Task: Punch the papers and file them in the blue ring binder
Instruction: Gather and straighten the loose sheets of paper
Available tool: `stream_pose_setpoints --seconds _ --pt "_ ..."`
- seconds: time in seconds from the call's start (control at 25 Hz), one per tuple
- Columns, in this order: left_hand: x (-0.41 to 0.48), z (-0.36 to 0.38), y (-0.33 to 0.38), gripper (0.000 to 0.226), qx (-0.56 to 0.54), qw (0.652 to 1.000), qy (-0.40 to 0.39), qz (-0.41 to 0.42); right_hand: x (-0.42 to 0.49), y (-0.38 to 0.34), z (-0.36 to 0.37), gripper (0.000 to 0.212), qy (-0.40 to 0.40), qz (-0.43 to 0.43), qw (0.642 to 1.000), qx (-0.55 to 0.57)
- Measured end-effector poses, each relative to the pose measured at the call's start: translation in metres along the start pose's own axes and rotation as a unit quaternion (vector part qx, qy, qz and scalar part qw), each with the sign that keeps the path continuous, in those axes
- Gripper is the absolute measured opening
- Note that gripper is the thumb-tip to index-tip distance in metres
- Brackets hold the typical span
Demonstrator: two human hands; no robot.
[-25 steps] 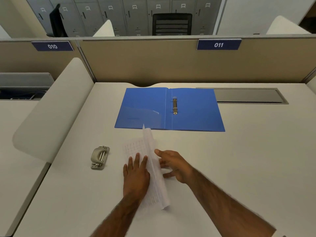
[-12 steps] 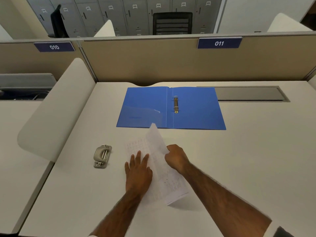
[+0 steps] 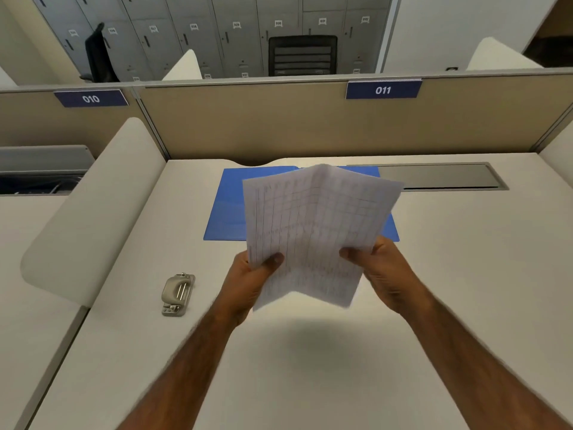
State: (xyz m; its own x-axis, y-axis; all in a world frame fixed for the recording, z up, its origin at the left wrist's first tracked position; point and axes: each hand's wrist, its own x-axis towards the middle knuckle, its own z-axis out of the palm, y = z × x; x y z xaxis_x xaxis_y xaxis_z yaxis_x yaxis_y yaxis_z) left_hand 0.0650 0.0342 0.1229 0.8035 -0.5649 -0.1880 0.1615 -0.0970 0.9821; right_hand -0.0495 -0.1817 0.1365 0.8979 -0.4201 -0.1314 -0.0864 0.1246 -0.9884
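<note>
Above the table (image 3: 465, 290): the papers (image 3: 313, 225) are held up in the air between both hands, clear of the surface, and a shadow is cast below them.
Papers: a printed grid is seen on them; they are bent along a middle crease, so that the two halves slope away to either side.
Left hand (image 3: 248, 280): the lower left edge of the papers is pinched, with the thumb laid on the front and the fingers hidden behind.
Right hand (image 3: 387, 271): the lower right edge is gripped likewise, with the thumb in front and the fingers behind the sheets.
Hands: they are set apart, one at each side of the papers, both at the lower part of the sheets.
Binder (image 3: 229, 209): the blue binder is laid open flat on the table beyond the hands; its middle is covered from view by the papers.
Hole punch (image 3: 177, 293): it is set on the table to the left of the left hand, well apart from it and untouched.
Far edge: a grey recessed panel (image 3: 440, 176) is set into the table right of the binder, and a beige partition (image 3: 248, 125) is raised behind.
</note>
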Motion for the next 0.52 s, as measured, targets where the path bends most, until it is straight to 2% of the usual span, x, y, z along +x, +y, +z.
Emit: stream_pose_setpoints --seconds 0.08,0.2,0.32,0.4,0.52 --pt "-0.002 0.009 0.017 0.046 0.029 0.998 0.022 0.06 -0.003 -0.012 -0.006 0.024 0.028 -0.049 0.998 -0.023" --pt "-0.006 0.022 0.017 0.025 0.069 0.991 0.055 0.098 -0.008 -0.014 -0.01 0.03 0.035 -0.054 0.995 -0.073" --pt "-0.003 0.041 -0.001 0.03 0.098 0.988 0.044 0.108 -0.013 0.01 -0.01 0.04 0.04 -0.023 0.989 -0.14" --pt "0.0 0.052 -0.009 0.033 0.107 0.984 0.043 0.133 -0.016 0.024 -0.009 0.036 0.078 -0.004 0.987 -0.143" --pt "0.004 0.055 -0.001 0.021 0.072 0.986 0.084 0.125 -0.017 0.018 -0.011 0.023 0.124 -0.005 0.985 -0.123"
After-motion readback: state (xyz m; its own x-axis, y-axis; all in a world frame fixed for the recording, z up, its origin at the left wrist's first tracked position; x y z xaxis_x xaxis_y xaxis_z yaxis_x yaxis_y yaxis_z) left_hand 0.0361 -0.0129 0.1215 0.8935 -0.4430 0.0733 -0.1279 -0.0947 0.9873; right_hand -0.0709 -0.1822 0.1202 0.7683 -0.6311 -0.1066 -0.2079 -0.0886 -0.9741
